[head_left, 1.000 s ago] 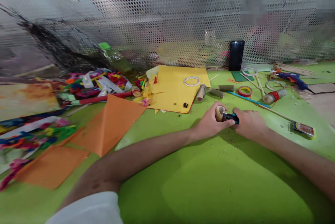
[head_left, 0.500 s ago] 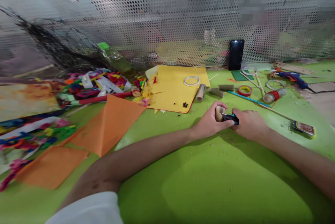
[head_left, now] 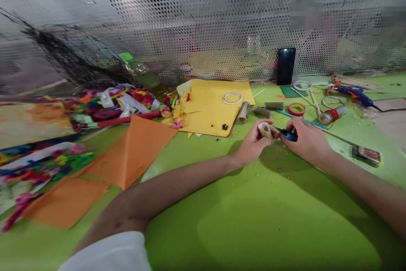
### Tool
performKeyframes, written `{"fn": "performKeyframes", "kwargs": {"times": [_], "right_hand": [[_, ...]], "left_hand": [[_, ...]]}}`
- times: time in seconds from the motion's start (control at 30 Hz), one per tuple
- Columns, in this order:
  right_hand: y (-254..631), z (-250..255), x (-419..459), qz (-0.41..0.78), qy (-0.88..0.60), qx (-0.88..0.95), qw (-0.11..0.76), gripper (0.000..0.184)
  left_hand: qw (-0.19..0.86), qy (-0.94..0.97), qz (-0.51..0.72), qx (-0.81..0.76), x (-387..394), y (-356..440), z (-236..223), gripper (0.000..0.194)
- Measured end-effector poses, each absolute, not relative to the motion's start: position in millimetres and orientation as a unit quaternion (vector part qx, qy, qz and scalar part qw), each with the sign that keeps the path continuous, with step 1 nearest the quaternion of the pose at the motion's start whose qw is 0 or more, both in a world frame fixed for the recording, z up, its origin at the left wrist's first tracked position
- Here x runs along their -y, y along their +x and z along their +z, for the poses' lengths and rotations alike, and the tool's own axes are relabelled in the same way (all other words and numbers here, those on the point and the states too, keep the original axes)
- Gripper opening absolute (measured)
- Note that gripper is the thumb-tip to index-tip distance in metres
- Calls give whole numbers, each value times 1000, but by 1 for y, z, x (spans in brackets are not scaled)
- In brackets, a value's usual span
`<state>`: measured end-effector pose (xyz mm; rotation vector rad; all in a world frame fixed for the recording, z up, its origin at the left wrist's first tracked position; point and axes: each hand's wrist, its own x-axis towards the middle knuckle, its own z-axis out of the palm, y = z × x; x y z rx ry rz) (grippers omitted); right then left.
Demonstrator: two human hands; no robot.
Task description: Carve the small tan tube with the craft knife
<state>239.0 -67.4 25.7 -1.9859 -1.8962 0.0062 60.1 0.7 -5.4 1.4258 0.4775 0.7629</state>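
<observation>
Here, the left hand (head_left: 252,146) curls round a hollow tube (head_left: 265,130) — the right hand (head_left: 307,142) grips a blue-black cutter (head_left: 289,135). Shavings (head_left: 280,171) lie near both.

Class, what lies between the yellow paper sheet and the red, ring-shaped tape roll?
In the head view, three short brown cylinders lie there, plus the left end of a thin blue stick; a thin pale stick lies slightly farther back.
</observation>
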Motion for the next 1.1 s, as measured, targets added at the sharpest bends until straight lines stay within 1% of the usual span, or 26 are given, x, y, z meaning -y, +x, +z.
{"fn": "performKeyframes", "kwargs": {"times": [0.13, 0.2, 0.27, 0.3, 0.37, 0.47, 0.57, 0.67, 0.77, 0.87, 1.0, 1.1], "right_hand": [[245, 30, 69, -4, -699, 663, 267, 41], [244, 32, 72, 6, -683, 672, 285, 45], [242, 35, 75, 25, -661, 693, 286, 47], [241, 36, 76, 35, -653, 706, 273, 47], [239, 38, 77, 40, -638, 736, 221, 49], [237, 40, 76, 21, -631, 764, 136, 58], [238, 41, 73, 3, -637, 768, 70, 64], [239, 39, 71, -19, -639, 768, 23, 69], [241, 33, 70, -41, -620, 783, 15, 73], [243, 29, 69, -57, -607, 792, 20, 72], [243, 29, 70, -66, -598, 798, 26, 71], [243, 29, 70, -66, -590, 804, 29, 73]], "left_hand": [[651, 639, 359, -199, 1, 62, -6, 30], [637, 649, 360, -205, 1, 63, -7, 30], [622, 667, 353, -209, 1, 63, -7, 34], [613, 677, 351, -208, 1, 63, -7, 36], [597, 696, 347, -196, 0, 62, -8, 43], [593, 712, 342, -159, 0, 62, -11, 52], [572, 738, 326, -150, 0, 62, -14, 52], [534, 772, 303, -166, 0, 62, -15, 51], [485, 805, 296, -170, 0, 61, -13, 51], [458, 824, 294, -161, 0, 60, -11, 42], [474, 822, 283, -140, 1, 60, -9, 34], [491, 817, 270, -131, 1, 60, -11, 38]]}}
